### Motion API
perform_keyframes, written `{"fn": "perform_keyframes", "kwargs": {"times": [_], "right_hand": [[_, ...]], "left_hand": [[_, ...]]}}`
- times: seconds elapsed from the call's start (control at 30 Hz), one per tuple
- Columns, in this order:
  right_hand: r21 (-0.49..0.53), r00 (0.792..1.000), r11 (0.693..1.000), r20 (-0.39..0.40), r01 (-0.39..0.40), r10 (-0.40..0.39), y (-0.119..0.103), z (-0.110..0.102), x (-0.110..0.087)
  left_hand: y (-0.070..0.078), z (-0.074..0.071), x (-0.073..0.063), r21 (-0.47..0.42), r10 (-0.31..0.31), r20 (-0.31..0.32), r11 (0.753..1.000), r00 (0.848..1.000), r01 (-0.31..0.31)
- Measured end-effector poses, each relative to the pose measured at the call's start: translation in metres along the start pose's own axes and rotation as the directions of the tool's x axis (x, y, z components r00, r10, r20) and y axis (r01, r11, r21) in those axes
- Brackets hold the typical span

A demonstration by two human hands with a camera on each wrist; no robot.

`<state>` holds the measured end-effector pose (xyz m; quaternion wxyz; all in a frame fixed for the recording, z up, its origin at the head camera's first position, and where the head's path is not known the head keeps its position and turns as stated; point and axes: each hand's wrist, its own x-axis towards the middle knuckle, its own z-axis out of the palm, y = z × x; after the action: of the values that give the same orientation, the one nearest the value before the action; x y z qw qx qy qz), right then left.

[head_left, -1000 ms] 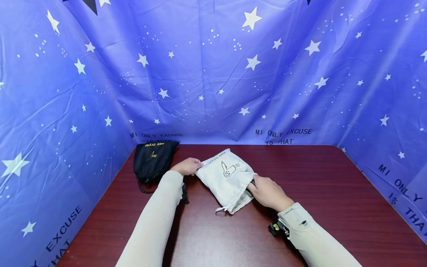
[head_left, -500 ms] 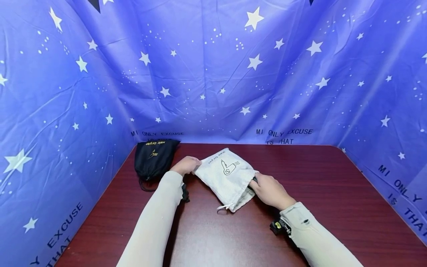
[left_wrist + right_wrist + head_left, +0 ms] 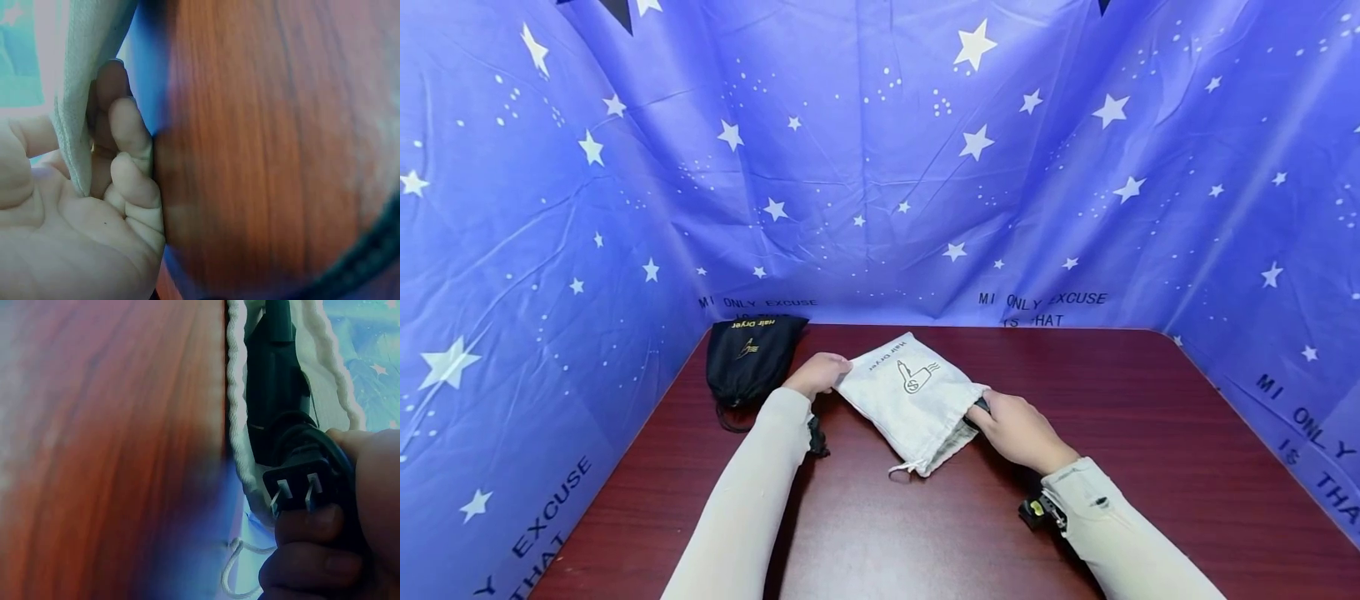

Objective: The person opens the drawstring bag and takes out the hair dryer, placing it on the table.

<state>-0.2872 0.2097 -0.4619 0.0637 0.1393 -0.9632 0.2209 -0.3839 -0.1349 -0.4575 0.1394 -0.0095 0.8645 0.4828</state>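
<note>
A pale drawstring bag printed "Hair Dryer" lies slanted across the table, its mouth toward the lower right. My left hand pinches its far left corner; in the left wrist view the cloth runs between thumb and fingers. At the mouth, my right hand grips a black hair dryer with its bundled cord. Most of the dryer is inside the bag. The right wrist view shows its two-prong plug just above the curled fingers, with the bag's rim around the dryer.
A black drawstring bag, also printed "Hair Dryer", lies at the table's back left, left of my left hand. Blue star-printed cloth encloses the back and sides of the dark red table. A white drawstring loop hangs by the mouth.
My right hand has shifted slightly right, and more of the dark dryer shows at the bag's mouth. My left hand keeps its pinch on the corner. The black bag stays put.
</note>
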Motion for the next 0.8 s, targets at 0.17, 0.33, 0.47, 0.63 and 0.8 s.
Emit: {"fn": "perform_keyframes", "kwargs": {"times": [0.17, 0.33, 0.47, 0.63, 0.8], "right_hand": [[0.001, 1.000, 1.000, -0.003, 0.015, -0.015, 0.0048, -0.0004, -0.0034], [0.005, 0.999, 0.999, -0.015, 0.032, -0.031, 0.0067, -0.0025, -0.0068], [0.008, 1.000, 1.000, -0.007, 0.029, -0.029, 0.0068, -0.0046, -0.0078], [0.006, 0.999, 0.999, -0.014, 0.038, -0.038, 0.0082, -0.0048, -0.0080], [0.009, 0.999, 0.999, -0.021, 0.045, -0.045, 0.0102, -0.0043, -0.0101]], "left_hand": [[0.0029, 0.0022, -0.0029, -0.018, -0.009, -0.032, 1.000, 0.999, 0.008], [0.0053, 0.0052, -0.0029, -0.044, -0.030, -0.067, 0.999, 0.997, 0.027], [0.0046, 0.0066, -0.0017, -0.053, -0.039, -0.086, 0.998, 0.996, 0.035], [0.0031, 0.0070, -0.0009, -0.061, -0.044, -0.096, 0.997, 0.994, 0.038], [0.0041, 0.0088, -0.0009, -0.061, -0.042, -0.100, 0.997, 0.994, 0.036]]}}
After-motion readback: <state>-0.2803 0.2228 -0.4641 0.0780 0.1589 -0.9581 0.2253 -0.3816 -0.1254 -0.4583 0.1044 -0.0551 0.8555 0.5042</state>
